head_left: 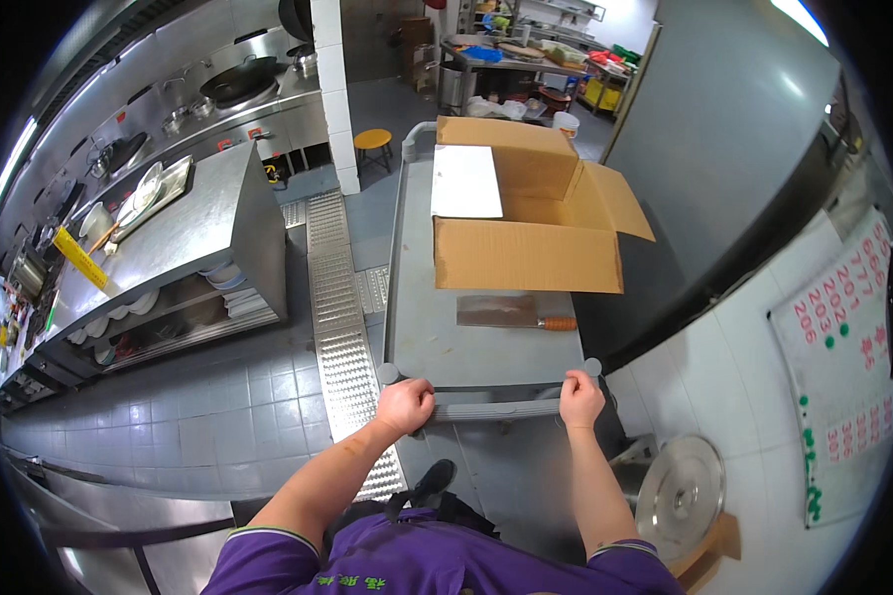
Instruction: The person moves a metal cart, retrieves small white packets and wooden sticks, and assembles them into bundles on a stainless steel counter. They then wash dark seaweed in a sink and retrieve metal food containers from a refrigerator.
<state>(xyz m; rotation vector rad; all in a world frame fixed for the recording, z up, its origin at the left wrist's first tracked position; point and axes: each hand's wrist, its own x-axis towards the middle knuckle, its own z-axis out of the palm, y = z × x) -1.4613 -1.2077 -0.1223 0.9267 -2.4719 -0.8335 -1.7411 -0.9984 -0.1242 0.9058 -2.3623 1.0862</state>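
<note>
My left hand (pixel 405 407) is closed round the left end of the handle bar of a grey cart (pixel 417 342). At the bar's right end my right hand (pixel 581 400) grips the same handle. On the cart top, a little beyond the handle, lies a cleaver (pixel 501 311) with a broad dark blade and a wooden grip pointing right. Behind it stands a cardboard box (pixel 528 256) with its flaps spread open. A white flat panel (pixel 466 182) lies over the box's left side. The part of the box's inside under that panel is hidden.
Left of the cart runs a metal floor grate (pixel 339 317), then a steel counter (pixel 193 218) with trays and bowls. A yellow stool (pixel 373 142) stands ahead. Close on the right are a grey panel (pixel 724 109), a whiteboard (pixel 843 367) and a round metal lid (pixel 681 494).
</note>
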